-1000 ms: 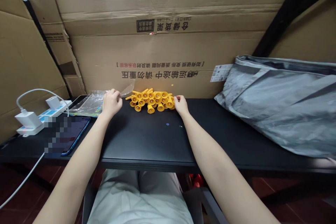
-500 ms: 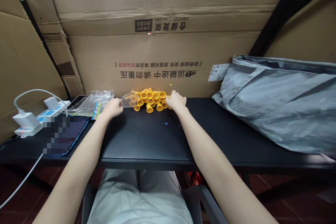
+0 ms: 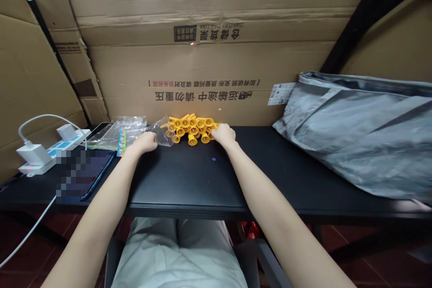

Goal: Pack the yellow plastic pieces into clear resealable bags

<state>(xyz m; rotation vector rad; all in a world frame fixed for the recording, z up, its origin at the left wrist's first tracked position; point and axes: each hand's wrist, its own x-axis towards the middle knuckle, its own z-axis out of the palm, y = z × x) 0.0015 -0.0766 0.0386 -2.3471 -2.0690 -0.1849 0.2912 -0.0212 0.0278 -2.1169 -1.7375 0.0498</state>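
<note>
A black table point(image 3: 189, 184) spans the view. On its right lies a big gray bag point(image 3: 364, 135), contents hidden. At the back, near the cardboard point(image 3: 209, 63), sits a heap of yellow bell-ended pieces point(image 3: 192, 129). The left hand point(image 3: 146, 142) has its grip pinching a clear bag point(image 3: 162, 137) overlapping the heap's left end; the right hand point(image 3: 224, 134) meets the right end, its grip hidden: I cannot tell.

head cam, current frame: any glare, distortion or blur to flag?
Head view: soft sheen on the black table, faint glints on the clear film at the left hand; head view: grey bag looks stretched toward the right edge; head view: yellow pieces distinguishable, smallest print on the cardboard too soft to read.
</note>
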